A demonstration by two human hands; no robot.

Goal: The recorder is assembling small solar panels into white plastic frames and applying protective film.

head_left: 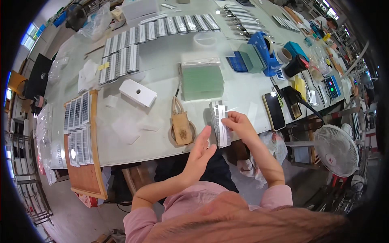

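A narrow stack of grey strips with a white strip [221, 124] along its top lies near the table's front edge. My right hand [241, 126] bends over it from the right, its thumb and fingers pinched at the white strip. My left hand [199, 153] is open on the near left side of the stack, fingers stretched and palm turned toward it, nothing held. Left of the stack lies a worn tan block with a loop handle [182, 128]. Just beyond sits a pile of greenish glass sheets [202, 83] with clear film at its far end.
A white box [137, 92] and a wooden tray [97, 162] of strip bundles are on the left. Rows of similar bundles [162, 29] line the back. To the right are a phone [274, 111], a blue holder [263, 52] and a white fan [336, 150]. Another person [324, 24] sits far right.
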